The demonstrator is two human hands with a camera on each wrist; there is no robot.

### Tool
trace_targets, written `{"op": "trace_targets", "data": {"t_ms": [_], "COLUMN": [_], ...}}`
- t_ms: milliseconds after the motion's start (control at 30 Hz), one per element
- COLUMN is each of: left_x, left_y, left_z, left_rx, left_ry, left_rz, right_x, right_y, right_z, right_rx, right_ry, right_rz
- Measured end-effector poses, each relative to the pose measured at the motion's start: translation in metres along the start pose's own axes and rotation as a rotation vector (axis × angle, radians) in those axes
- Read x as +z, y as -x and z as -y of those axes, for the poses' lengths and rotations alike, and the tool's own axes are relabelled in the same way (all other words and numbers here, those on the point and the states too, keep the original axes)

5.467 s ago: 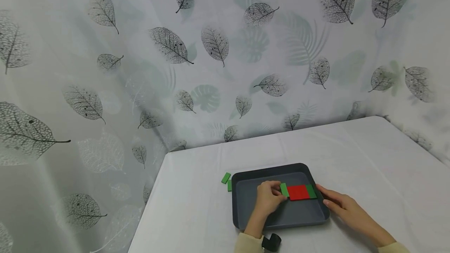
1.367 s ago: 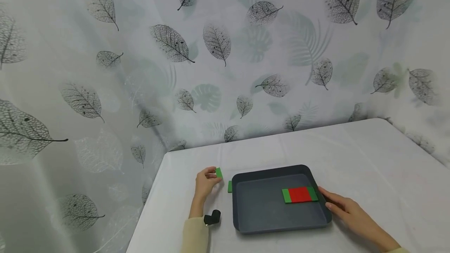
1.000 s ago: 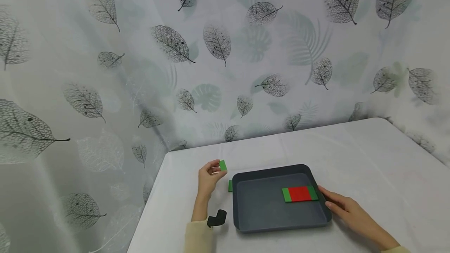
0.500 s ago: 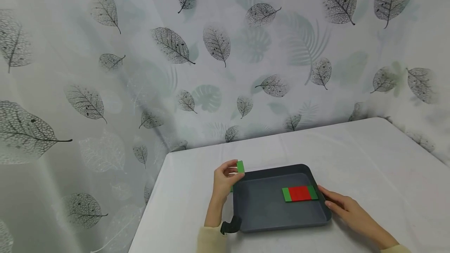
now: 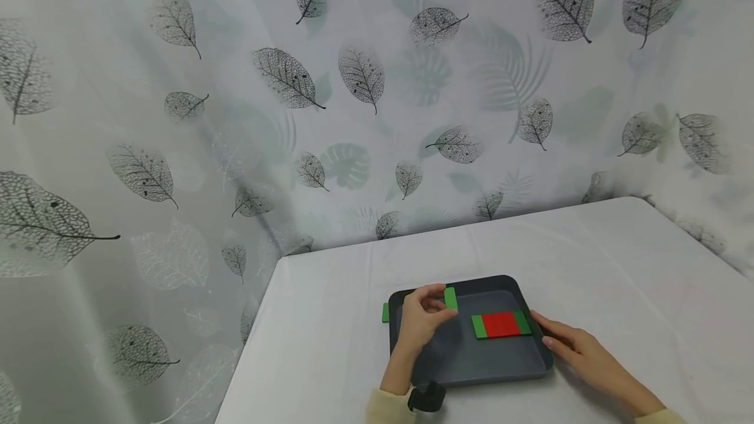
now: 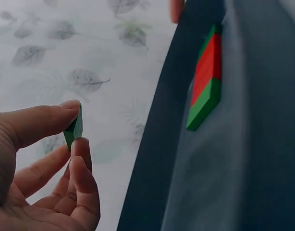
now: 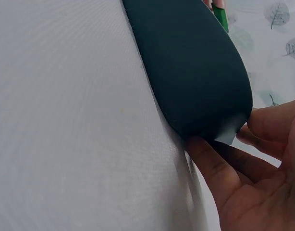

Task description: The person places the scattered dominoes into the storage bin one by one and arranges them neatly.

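Note:
My left hand (image 5: pixel 417 320) pinches a small green block (image 5: pixel 451 299) between thumb and fingertips, over the left half of a dark grey tray (image 5: pixel 477 365). The left wrist view shows this block narrow side on, its ends free of the fingers. Inside the tray lies a flat row: a red section (image 5: pixel 499 324) with a light green block (image 5: pixel 480 326) at its left end and a darker green block (image 5: pixel 521 322) at its right. My right hand (image 5: pixel 580 350) grips the tray's right side, thumb and fingers on either side of the edge in the right wrist view.
Another green block (image 5: pixel 385 312) lies on the white-covered table (image 5: pixel 330 319) against the tray's left outer side. A leaf-patterned curtain (image 5: pixel 377 149) hangs behind and to the left of the table. A black band (image 5: pixel 427 396) sits on the left wrist.
Earlier my left hand set a green block at the row's left end, then picked another green block off the table. It has since carried it rightward over the tray. The right hand stays put.

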State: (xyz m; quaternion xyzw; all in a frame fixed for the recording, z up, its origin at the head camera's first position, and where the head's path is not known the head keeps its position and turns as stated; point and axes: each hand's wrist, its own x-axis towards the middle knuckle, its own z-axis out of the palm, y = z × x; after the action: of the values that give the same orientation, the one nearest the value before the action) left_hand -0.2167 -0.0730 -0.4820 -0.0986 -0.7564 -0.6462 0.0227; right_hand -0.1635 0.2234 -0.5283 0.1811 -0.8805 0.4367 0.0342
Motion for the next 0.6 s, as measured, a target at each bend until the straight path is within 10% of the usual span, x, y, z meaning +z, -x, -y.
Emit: {"op": "trace_targets", "data": {"t_ms": [600], "left_x": [0.030], "left_y": [0.005], "left_z": [0.020], "left_rx": [-0.025], "left_ry": [-0.273], "left_rz": [-0.028], "right_x": [-0.001], "right_y": [0.001], "right_z": [0.000], "right_rx": [-0.003], "right_ry": [-0.005], "right_rz": [-0.009]}}
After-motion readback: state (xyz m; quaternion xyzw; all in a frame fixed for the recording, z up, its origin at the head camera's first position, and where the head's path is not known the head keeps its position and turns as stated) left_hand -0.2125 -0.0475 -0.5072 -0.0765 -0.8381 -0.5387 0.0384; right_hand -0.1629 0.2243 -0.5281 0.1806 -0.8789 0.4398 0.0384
